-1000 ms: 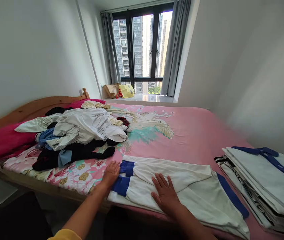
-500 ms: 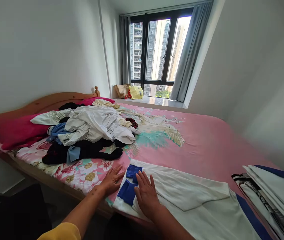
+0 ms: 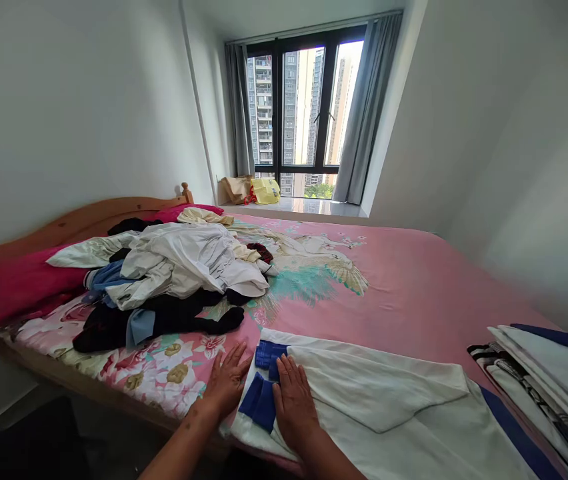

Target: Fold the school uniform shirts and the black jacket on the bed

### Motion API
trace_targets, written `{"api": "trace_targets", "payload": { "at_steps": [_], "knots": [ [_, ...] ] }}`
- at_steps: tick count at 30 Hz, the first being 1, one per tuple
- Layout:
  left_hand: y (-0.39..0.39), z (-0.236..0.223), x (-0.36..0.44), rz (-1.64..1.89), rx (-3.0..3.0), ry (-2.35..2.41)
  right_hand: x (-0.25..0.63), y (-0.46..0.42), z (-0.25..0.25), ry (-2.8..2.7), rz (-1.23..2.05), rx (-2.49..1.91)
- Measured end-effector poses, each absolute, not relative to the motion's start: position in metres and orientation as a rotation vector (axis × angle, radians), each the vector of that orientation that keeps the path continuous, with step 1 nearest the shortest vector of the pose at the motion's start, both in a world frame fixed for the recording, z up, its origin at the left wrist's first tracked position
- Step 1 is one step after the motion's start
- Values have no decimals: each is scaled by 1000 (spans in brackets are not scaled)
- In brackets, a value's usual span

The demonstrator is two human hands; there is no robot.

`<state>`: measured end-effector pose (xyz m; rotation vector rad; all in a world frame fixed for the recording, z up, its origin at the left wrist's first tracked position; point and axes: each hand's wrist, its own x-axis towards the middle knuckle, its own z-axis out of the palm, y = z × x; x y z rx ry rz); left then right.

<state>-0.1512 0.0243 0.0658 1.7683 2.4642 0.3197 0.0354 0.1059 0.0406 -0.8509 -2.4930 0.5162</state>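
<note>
A white garment with blue trim (image 3: pixel 374 393) lies spread flat along the near edge of the pink bed (image 3: pixel 404 280). My right hand (image 3: pixel 293 400) rests palm down on its left end, fingers stretched out, beside the blue cuffs (image 3: pixel 263 387). My left hand (image 3: pixel 228 379) lies flat on the flowered sheet, its fingers touching the garment's left edge. Both hands hold nothing.
A heap of unfolded clothes (image 3: pixel 174 273), white, black and blue, lies on the left of the bed by the wooden headboard (image 3: pixel 89 217). A stack of folded white and striped clothes (image 3: pixel 549 380) sits at the right. Bags (image 3: pixel 257 190) stand on the window sill.
My right hand slid left across the white garment from its middle to the blue cuffs. My left hand stayed at the garment's left edge. The view swung a little.
</note>
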Motion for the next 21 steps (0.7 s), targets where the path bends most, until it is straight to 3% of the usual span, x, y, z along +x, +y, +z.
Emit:
{"api": "trace_targets", "payload": {
  "at_steps": [6, 11, 21],
  "knots": [
    [27, 65, -145, 737, 1674, 2102, 36, 107, 43, -2388, 574, -827],
    [41, 77, -129, 1352, 898, 1399, 35, 108, 44, -2360, 596, -809],
    [64, 99, -117, 1399, 563, 928, 35, 110, 37, -2386, 518, -748]
  ]
}}
